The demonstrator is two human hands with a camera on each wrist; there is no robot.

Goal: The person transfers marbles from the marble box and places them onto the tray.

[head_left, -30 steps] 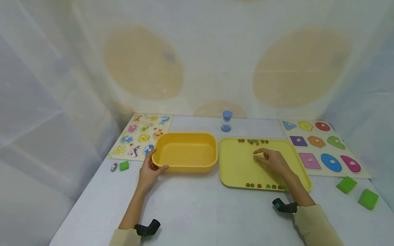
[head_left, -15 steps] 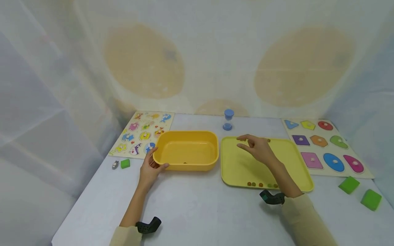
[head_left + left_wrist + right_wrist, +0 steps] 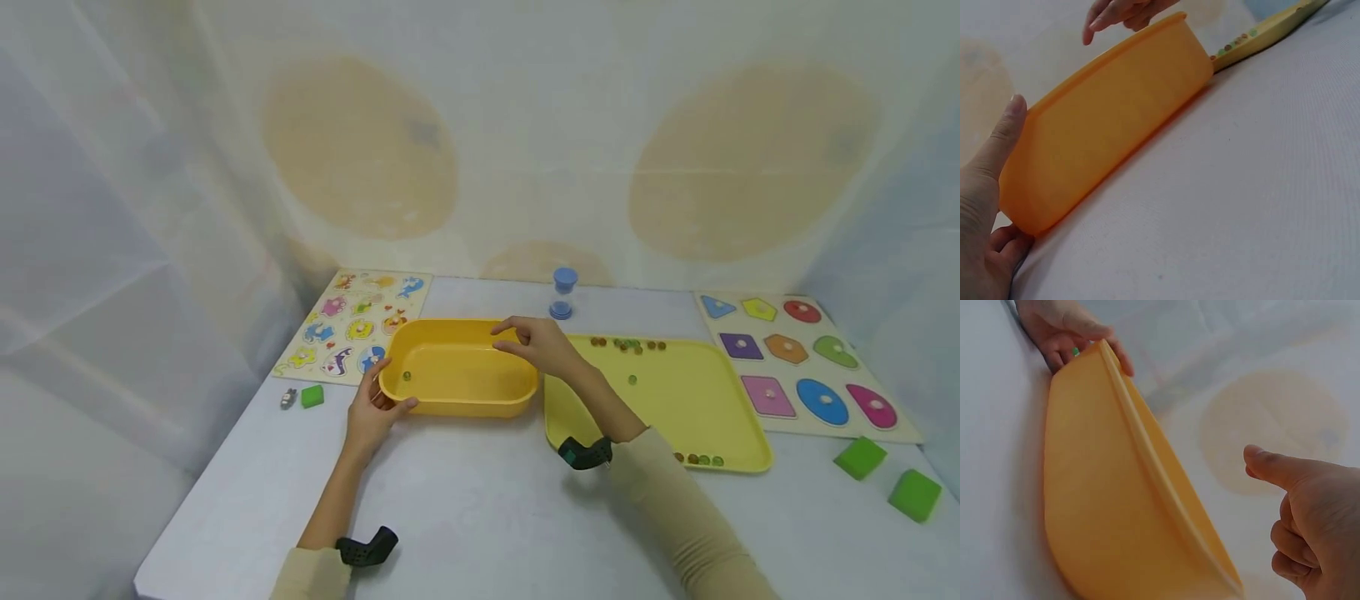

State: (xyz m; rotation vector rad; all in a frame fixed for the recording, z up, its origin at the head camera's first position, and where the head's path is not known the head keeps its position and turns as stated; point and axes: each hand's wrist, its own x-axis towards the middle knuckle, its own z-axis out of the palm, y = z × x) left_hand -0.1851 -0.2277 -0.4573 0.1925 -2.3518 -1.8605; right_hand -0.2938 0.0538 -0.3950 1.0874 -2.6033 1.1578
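My left hand (image 3: 369, 421) grips the left end of a yellow-orange plastic bin (image 3: 457, 409), thumb at the near rim and fingers around the end wall and base. A green marble (image 3: 407, 376) lies inside at the left. Over the bin's right rim hovers my right hand (image 3: 542, 343), thumb and index tips slightly apart with nothing visible between them; its other fingers are curled in the right wrist view. Right of the bin, a yellow tray (image 3: 697, 408) carries brown and green marbles along its far and near edges. One green marble (image 3: 632, 380) sits farther in. My right forearm covers the tray's near-left corner.
Behind the tray stands a blue hourglass (image 3: 562, 293). An animal puzzle board (image 3: 352, 321) lies at the back left, a shape puzzle board (image 3: 795, 358) at the right. Green blocks (image 3: 860, 457) lie front right; another green block (image 3: 312, 396) and a small grey figure (image 3: 288, 398) are left.
My right hand has moved left from over the tray to the bin's right rim. A marble now shows at the bin's left, where none showed a second ago. My left hand keeps its grip.
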